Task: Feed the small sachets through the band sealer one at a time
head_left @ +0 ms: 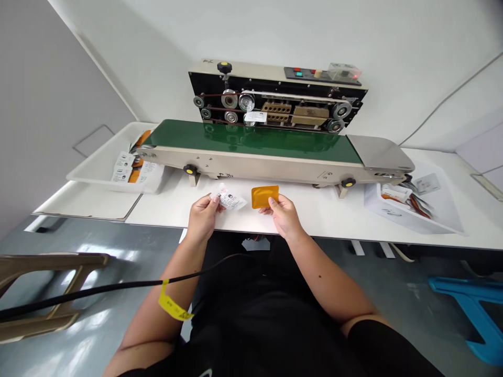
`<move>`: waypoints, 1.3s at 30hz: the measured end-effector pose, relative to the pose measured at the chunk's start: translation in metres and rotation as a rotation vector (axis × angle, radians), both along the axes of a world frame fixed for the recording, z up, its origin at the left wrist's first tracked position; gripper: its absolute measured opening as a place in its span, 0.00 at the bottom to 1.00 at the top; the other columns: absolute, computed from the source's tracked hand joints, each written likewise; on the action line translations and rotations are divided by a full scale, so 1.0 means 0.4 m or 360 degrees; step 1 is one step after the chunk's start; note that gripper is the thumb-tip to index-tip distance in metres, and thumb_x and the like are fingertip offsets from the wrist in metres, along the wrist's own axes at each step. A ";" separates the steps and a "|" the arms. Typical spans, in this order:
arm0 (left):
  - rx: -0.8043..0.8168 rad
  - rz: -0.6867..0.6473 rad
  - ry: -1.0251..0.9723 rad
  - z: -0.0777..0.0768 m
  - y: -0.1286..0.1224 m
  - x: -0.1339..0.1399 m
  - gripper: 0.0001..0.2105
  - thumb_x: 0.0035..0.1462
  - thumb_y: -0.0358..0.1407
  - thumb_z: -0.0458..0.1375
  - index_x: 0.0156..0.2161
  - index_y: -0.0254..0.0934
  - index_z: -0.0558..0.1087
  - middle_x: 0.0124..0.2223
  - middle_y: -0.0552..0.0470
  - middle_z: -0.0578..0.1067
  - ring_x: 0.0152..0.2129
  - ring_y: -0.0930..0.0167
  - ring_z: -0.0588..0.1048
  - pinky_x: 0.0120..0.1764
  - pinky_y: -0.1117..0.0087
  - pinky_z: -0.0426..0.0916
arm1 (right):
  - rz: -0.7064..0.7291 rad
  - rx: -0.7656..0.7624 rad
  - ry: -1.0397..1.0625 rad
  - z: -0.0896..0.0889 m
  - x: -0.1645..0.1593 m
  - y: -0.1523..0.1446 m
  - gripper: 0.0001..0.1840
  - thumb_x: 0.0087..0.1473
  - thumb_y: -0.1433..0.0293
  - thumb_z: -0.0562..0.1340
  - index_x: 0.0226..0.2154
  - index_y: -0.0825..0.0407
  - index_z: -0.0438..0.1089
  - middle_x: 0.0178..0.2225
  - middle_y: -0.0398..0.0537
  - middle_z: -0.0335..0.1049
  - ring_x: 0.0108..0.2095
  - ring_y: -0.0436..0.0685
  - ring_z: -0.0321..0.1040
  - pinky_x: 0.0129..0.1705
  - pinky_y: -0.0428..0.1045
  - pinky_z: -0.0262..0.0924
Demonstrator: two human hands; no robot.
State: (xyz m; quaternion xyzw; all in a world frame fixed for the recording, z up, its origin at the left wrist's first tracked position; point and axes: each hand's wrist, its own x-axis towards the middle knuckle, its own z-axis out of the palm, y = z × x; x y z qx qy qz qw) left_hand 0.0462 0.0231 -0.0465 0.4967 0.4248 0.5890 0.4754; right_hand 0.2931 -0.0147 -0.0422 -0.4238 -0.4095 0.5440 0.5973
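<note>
Just in front of the belt sealing machine (255, 149), both of my hands are raised over the table's near edge. My left hand (204, 212) pinches a small white printed packet (232, 200) between thumb and fingers. An orange sachet (262, 197) is gripped in my right hand (285, 209), the thumb lying on its face. A short gap separates the two items. On the machine, another white printed packet (255, 117) stands upright at the sealing rollers, behind the green belt (251, 139).
A white bin (94, 162) with white and orange packets stands left of the machine; another bin (412, 214) with packets sits at right. A black cable (118, 287) with a yellow tag crosses my left arm. Stools (467, 288) flank the table (314, 220).
</note>
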 end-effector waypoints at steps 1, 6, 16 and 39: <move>-0.0002 -0.0010 -0.0022 -0.002 -0.001 -0.001 0.22 0.57 0.56 0.70 0.29 0.38 0.78 0.28 0.52 0.74 0.27 0.71 0.71 0.35 0.69 0.67 | -0.0027 0.0002 0.0025 0.001 0.001 0.002 0.25 0.52 0.48 0.74 0.42 0.48 0.74 0.32 0.45 0.79 0.31 0.55 0.77 0.38 0.53 0.74; 0.0050 -0.0024 0.0004 -0.007 -0.009 -0.007 0.21 0.58 0.53 0.70 0.26 0.37 0.76 0.29 0.52 0.73 0.29 0.70 0.72 0.36 0.69 0.67 | -0.0078 -0.0055 0.0005 0.012 0.034 -0.006 0.23 0.49 0.54 0.76 0.42 0.48 0.73 0.31 0.45 0.77 0.30 0.54 0.74 0.35 0.51 0.72; 0.0080 -0.0052 0.0026 -0.009 -0.003 -0.015 0.20 0.59 0.52 0.69 0.26 0.38 0.75 0.31 0.51 0.74 0.32 0.68 0.74 0.39 0.68 0.69 | -0.0650 0.0240 -0.0534 0.360 0.396 0.087 0.16 0.56 0.76 0.68 0.47 0.49 0.71 0.45 0.48 0.77 0.36 0.50 0.75 0.36 0.46 0.70; 0.0035 -0.0013 0.0052 -0.004 -0.008 -0.012 0.19 0.56 0.51 0.70 0.26 0.38 0.76 0.33 0.50 0.75 0.34 0.66 0.74 0.42 0.67 0.71 | -0.1062 -0.0354 -0.0791 0.437 0.652 0.394 0.18 0.57 0.84 0.63 0.48 0.56 0.67 0.38 0.54 0.75 0.33 0.52 0.74 0.32 0.48 0.63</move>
